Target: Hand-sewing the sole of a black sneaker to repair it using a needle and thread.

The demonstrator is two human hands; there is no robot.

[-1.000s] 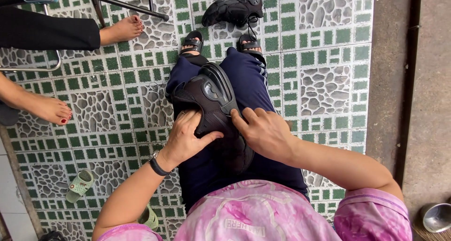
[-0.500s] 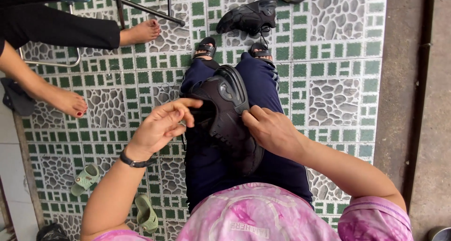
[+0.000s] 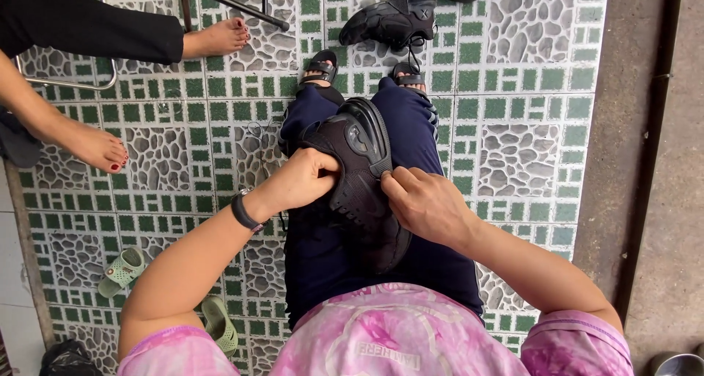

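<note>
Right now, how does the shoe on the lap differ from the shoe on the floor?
The lap shoe rests on the person's thighs, gripped by the left hand and right hand; the floor shoe lies untouched on the tiles beyond the feet. The lap shoe points heel away from the person; the floor shoe lies crosswise. Both are black sneakers of similar build.

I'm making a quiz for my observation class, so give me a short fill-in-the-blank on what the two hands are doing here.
1. Both hands grip a black ____ that lies across the person's lap.
2. The left hand has a dark band on its ____.
3. The right hand pinches the shoe at its ____ edge, by the sole.
4. A second black shoe lies on the green tiled ____.

Missing words: shoe; wrist; right; floor
</note>
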